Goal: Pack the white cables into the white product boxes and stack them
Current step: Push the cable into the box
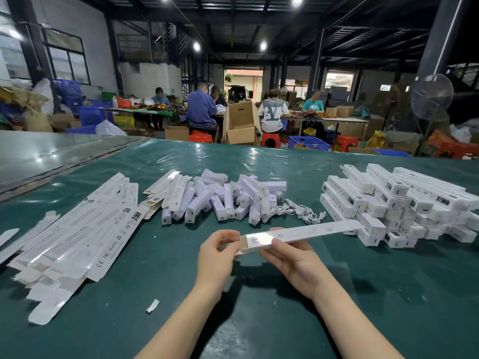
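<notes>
White cardboard, long and slim: a product box point(305, 233) is held level in the air above the middle of the dark green surface point(259, 320), toward its near edge. The left hand point(216, 252) pinches the box's open left end between thumb and fingertips. The right hand point(293, 263) is wrapped around the box just beside that end, fingers underneath and thumb on the near side. Just beyond the box, a small tangle of white cables point(298, 211) lies on the surface. Touching the cables on their left is a loose heap of small white rectangular blocks point(225, 198). Toward the right edge sits a criss-crossed stack of closed boxes point(388, 203). Toward the left edge lies a spread of flattened boxes point(77, 239), printed sides up. A paper scrap point(153, 305) lies near the front edge, left of the forearms.
</notes>
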